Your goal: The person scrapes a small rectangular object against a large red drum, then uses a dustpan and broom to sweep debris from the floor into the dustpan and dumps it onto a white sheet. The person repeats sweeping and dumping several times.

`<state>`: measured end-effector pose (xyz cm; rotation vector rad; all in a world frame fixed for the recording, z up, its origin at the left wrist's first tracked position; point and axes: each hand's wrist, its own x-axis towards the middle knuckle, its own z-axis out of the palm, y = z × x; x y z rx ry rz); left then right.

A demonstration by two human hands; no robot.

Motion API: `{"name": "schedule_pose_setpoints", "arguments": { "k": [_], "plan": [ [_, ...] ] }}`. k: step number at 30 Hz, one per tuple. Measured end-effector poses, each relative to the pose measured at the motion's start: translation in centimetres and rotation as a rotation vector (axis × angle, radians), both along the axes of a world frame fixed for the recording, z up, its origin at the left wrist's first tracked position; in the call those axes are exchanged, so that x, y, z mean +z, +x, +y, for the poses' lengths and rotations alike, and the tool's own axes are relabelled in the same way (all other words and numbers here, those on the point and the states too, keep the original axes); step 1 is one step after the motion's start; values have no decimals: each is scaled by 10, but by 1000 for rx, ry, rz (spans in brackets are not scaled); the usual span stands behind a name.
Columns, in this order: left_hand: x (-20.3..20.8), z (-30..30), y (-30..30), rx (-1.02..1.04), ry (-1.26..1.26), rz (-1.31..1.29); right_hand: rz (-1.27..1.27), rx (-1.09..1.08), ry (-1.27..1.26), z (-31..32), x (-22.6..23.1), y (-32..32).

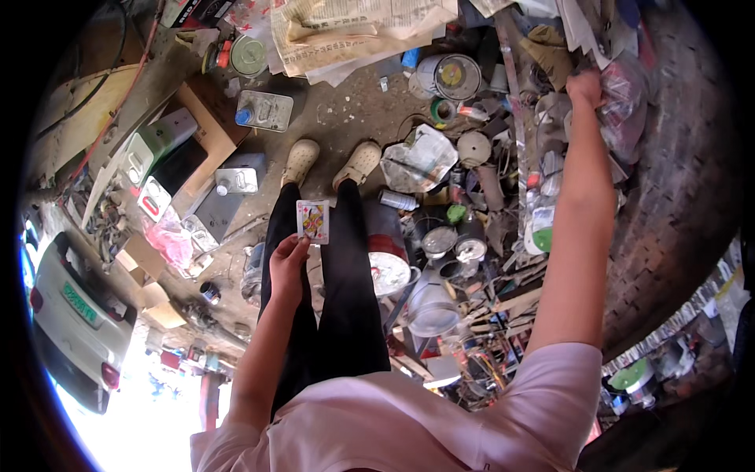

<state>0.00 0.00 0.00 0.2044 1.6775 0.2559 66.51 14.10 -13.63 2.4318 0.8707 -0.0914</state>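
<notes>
Between finger and thumb of my left hand [289, 263] is a playing card [313, 222], a court card held face up in front of my legs. Whether more cards lie behind it I cannot tell. My right arm stretches far to the upper right. There my right hand [585, 88] is closed at the edge of a clear plastic bag [625, 110] with something reddish showing through. Its fingertips are partly hidden. A crumpled brown cloth or paper piece [548, 55] lies just left of that hand.
Old newspapers [362, 31] cover the top middle. Metal cans [271, 110] and a cardboard box [206, 130] stand on the left. Right of my feet are paint buckets [388, 271], jars and scrap. A big tyre [676, 197] rises at far right; a car [82, 315] shows lower left.
</notes>
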Motion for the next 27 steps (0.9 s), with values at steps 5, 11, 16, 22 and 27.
{"name": "schedule_pose_setpoints", "arguments": {
  "k": [5, 11, 16, 22, 27],
  "plan": [
    [-13, 24, -6, 89, 25, -81, 316, 36, 712, -15, 51, 19],
    [-5, 36, -23, 70, 13, -92, 895, -500, 1359, -43, 133, -40],
    [5, 52, -44, 62, 16, -114, 1380, -971, 1464, -56, 178, -123],
    [21, 56, -66, 104, 93, -192, 1379, -637, 1321, -43, 211, -267],
    [74, 67, -71, 165, 70, -387, 1019, 32, 544, -59, 221, -405]
  ]
}}
